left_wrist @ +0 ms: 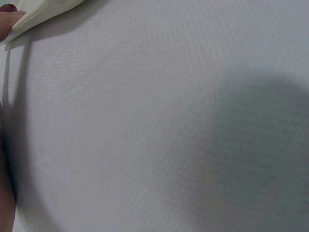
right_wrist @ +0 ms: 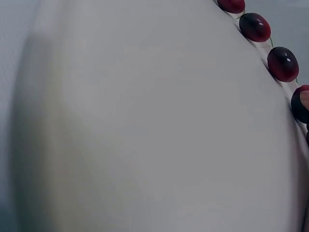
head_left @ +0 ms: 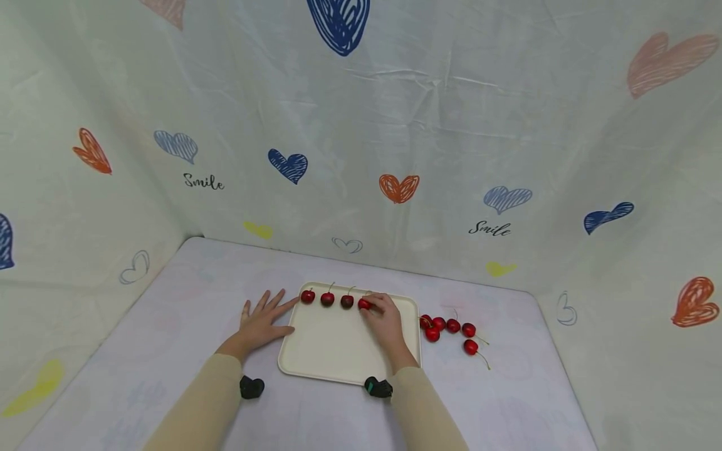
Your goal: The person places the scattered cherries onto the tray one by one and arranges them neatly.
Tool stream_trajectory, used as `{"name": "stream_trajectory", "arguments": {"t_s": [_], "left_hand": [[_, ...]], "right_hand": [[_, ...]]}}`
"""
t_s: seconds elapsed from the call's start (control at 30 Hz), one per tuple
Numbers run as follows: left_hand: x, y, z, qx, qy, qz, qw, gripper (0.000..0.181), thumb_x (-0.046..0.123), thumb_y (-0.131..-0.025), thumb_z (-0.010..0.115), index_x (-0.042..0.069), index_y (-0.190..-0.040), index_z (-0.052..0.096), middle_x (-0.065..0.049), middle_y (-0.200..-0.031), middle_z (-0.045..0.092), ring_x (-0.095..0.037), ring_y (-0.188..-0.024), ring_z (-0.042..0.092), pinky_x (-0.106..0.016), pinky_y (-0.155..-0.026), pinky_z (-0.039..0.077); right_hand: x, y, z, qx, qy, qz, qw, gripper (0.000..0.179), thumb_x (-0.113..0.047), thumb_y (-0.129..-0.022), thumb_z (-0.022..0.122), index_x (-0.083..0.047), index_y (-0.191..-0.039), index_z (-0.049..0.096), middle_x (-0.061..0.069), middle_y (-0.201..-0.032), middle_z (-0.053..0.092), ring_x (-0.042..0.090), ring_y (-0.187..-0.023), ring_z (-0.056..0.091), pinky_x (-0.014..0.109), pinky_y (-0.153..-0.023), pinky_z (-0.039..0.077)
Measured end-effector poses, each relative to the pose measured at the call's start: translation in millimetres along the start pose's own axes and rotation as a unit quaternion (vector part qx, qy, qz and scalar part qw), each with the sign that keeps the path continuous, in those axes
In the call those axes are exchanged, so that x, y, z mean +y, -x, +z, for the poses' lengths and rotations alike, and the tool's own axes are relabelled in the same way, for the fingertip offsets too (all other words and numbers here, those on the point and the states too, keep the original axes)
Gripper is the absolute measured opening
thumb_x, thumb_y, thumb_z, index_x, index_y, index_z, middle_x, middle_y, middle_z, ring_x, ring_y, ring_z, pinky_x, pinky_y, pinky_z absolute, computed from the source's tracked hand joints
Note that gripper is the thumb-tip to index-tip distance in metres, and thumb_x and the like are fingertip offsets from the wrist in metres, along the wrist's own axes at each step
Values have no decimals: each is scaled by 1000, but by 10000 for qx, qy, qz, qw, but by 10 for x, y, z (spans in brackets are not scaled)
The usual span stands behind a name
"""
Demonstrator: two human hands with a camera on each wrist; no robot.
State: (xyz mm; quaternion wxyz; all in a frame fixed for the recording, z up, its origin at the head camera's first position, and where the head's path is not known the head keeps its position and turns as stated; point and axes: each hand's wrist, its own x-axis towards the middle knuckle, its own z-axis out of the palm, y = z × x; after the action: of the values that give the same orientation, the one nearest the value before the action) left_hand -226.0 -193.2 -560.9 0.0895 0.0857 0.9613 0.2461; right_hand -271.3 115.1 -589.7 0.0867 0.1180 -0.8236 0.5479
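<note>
A cream rectangular tray (head_left: 333, 344) lies on the table in the head view. Along its far edge stand three dark red cherries (head_left: 327, 299) in a row, stems pointing up. At the right end of that row, my right hand (head_left: 387, 322) pinches a fourth cherry (head_left: 363, 304) between thumb and fingers, low at the tray's surface. In the right wrist view this cherry (right_wrist: 298, 108) is partly covered by a fingertip. My left hand (head_left: 261, 324) has its fingers spread, with fingertips at the tray's left rim. Only bits of it show in the left wrist view.
Several bright red cherries (head_left: 453, 326) with stems lie on the white table (head_left: 485, 401) just right of the tray. Behind the table hangs a pale cloth (head_left: 440, 238) printed with hearts. Dark wrist devices (head_left: 251, 387) sit by both sleeves.
</note>
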Motion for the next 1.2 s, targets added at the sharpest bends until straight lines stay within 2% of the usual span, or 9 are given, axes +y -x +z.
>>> {"name": "stream_trajectory", "arguments": {"t_s": [0.3, 0.63, 0.8, 0.93, 1.03, 1.2], "left_hand": [[4, 1, -3, 13, -13, 2, 10000, 71, 42, -87, 67, 20, -150, 41, -18, -159, 19, -46, -144, 1, -69, -105, -10], [-3, -3, 9, 29, 3, 1, 10000, 72, 43, -87, 67, 21, -150, 41, -17, -159, 20, -46, -145, 2, -70, -105, -10], [-5, -4, 8, 27, 7, 7, 10000, 72, 44, -87, 67, 22, -150, 41, -17, -160, 20, -45, -145, 2, -69, -105, -10], [-6, -1, 5, 26, 24, 13, 10000, 72, 44, -87, 67, 22, -150, 41, -17, -160, 20, -45, -145, 1, -69, -105, -10], [-6, -1, 4, 27, 30, 14, 10000, 72, 44, -87, 67, 22, -150, 41, -17, -160, 20, -45, -145, 1, -69, -105, -10], [-18, -9, 10, 31, 23, 4, 10000, 72, 44, -87, 67, 22, -150, 41, -17, -160, 19, -45, -145, 1, -69, -105, -10]], "right_hand": [[28, -8, 13, 74, -199, -154, 9997, 25, 1, -82, 75, -1, -107, 73, 7, -116, 66, 25, -103, 64, 29, -88, 52], [17, -9, 12, 52, -63, 72, 9999, 28, -5, -86, 74, -2, -113, 72, 6, -118, 65, 24, -106, 63, 29, -90, 51], [-1, -15, 21, 128, -77, 257, 9996, 24, -3, -87, 72, -3, -111, 73, 5, -116, 66, 23, -102, 64, 27, -86, 53], [-14, -14, 28, 139, -1, 385, 9992, 27, -8, -86, 75, -4, -112, 73, 4, -116, 65, 21, -99, 63, 26, -84, 52], [-24, -14, 29, 156, 116, 327, 9993, 29, -10, -84, 77, -4, -112, 73, 5, -116, 65, 21, -98, 62, 28, -84, 52], [-27, -12, 34, 298, 208, 155, 9992, 26, -5, -83, 77, -3, -109, 74, 6, -112, 66, 22, -94, 63, 29, -82, 52]]}}
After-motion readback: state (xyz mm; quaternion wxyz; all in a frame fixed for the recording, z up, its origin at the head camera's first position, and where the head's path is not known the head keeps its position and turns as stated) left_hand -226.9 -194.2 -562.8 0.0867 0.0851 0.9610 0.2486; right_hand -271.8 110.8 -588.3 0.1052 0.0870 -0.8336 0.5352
